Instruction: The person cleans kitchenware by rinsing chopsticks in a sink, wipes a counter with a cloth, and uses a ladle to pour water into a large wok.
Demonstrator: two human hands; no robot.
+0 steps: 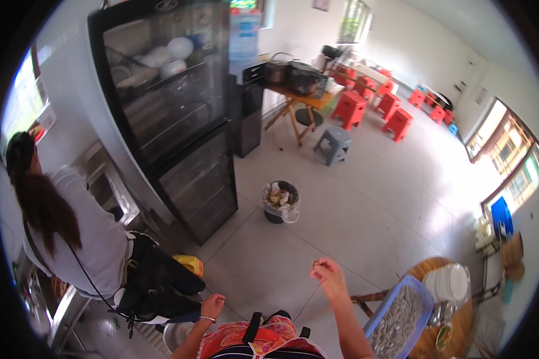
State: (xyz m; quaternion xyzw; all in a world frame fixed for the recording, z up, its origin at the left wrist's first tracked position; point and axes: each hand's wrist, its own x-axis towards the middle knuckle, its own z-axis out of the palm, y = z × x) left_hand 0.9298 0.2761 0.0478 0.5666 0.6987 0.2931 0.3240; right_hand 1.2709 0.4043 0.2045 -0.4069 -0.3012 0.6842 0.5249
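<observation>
My right hand [331, 278] is raised over the tiled floor at the lower middle, thumb and fingers pinched on a small brownish piece that is too small to name. Lower and to the left, my left hand [212, 307] hangs loosely with nothing visible in it; a bracelet circles its wrist. A blue plastic tub [372, 319] full of small grey pieces, too blurred to name, sits to the right of my right forearm on a round wooden table [459, 334]. Ahead on the floor stands a lined waste bin [274, 217] with scraps inside.
A person [85, 224] stands at a metal counter on my left, beside a tall black glass-door cabinet [170, 112]. A yellow jug [189, 265] is near their feet. Stacked white plates [447, 282] share the round table. Farther off are a grey stool [334, 143] and several red stools [349, 110].
</observation>
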